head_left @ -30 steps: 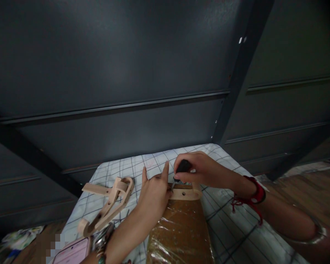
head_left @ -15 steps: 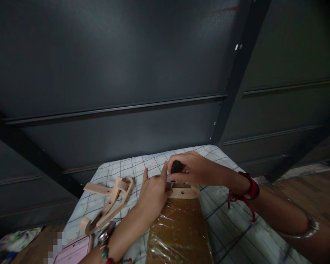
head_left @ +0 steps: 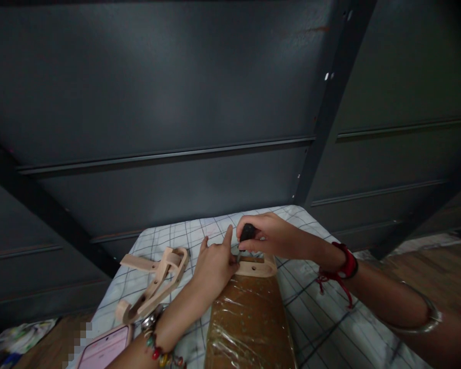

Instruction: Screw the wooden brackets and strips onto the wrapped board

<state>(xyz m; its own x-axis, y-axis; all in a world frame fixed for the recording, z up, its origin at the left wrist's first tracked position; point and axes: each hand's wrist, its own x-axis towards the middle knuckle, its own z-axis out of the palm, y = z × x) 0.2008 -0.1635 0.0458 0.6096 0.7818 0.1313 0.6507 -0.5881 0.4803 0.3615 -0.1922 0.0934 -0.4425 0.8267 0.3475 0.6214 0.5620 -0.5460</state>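
Observation:
My right hand (head_left: 271,236) is closed around a black-handled tool (head_left: 247,232), its metal tip pressed down at the left end of a pale leather strap piece (head_left: 258,267). The strap has small punched holes and lies across the far end of a brown board wrapped in clear plastic (head_left: 249,320). My left hand (head_left: 215,264) rests on the strap's left end, holding it down, with index and little fingers stretched out. A red thread band circles my right wrist.
A bundle of pale leather straps (head_left: 155,282) lies to the left on the checked white cloth (head_left: 315,318). A pink phone (head_left: 103,349) sits at the near left edge. A dark metal panel wall with a diagonal post (head_left: 322,123) rises directly behind the table.
The view has tilted slightly, so everything sits a little lower and left. My right hand has shifted the tool a bit left along the strap. My left hand stays pressed on the strap.

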